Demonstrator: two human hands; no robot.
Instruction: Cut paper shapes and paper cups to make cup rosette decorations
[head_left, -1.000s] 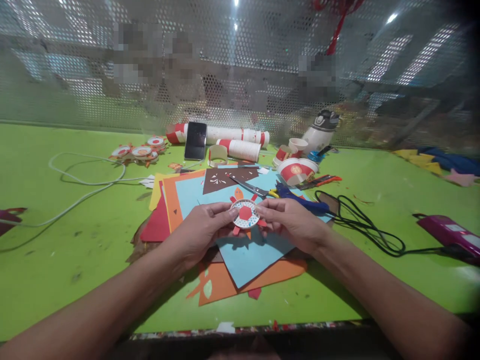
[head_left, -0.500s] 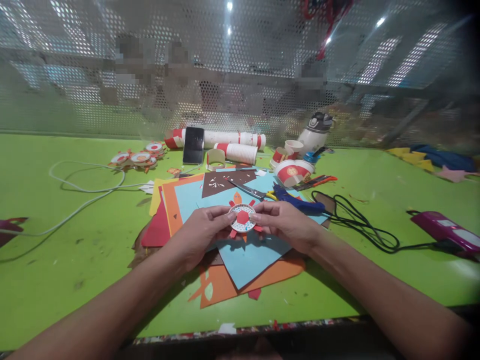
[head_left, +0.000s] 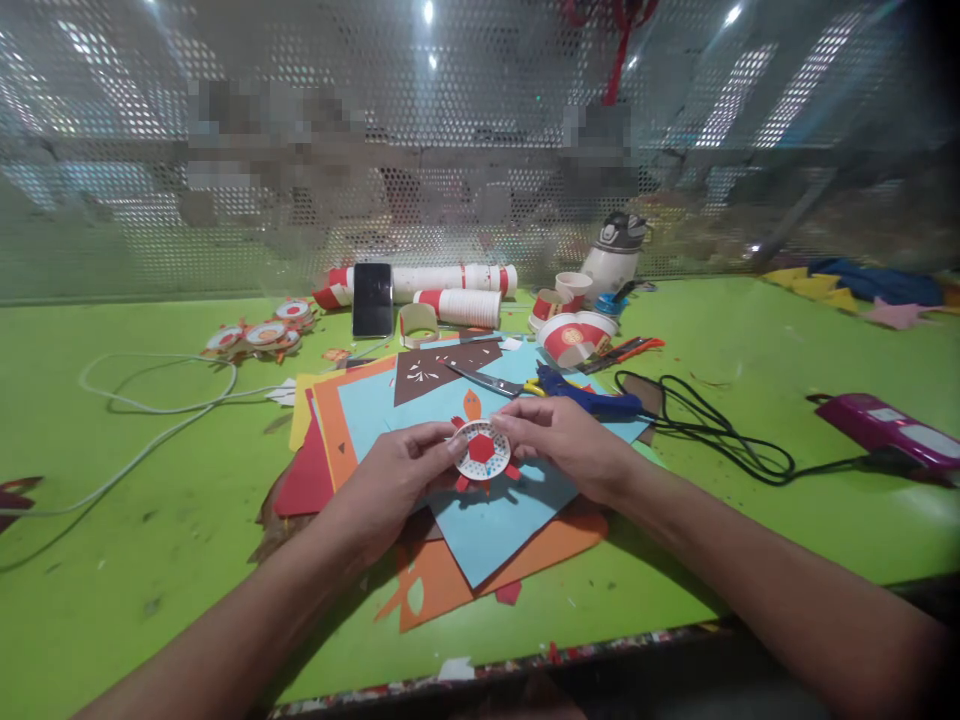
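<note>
Between my two hands is a paper turtle (head_left: 482, 449) with a round dotted white shell, a red hexagon in its middle, red legs and an orange head pointing away from me. My left hand (head_left: 416, 462) pinches the shell's left edge between thumb and fingers. On the other side, my right hand (head_left: 559, 435) grips the upper right rim near a leg. Under the turtle lies blue paper (head_left: 487, 540) on top of orange paper (head_left: 427, 580). Just beyond my right hand are scissors (head_left: 495, 382) and a blue glue gun (head_left: 589, 395).
Several finished paper turtles (head_left: 266, 333) sit at the back left by a white cable (head_left: 161, 440). A phone (head_left: 373, 300), paper cups (head_left: 574, 338) and a bottle (head_left: 613, 255) stand behind the papers. At right lie a black cord (head_left: 712, 430) and a purple device (head_left: 889, 430).
My right hand's grip has shifted up along the turtle's rim, and its thumb no longer covers the shell's face. The turtle is tilted slightly. The camera view has turned a little.
</note>
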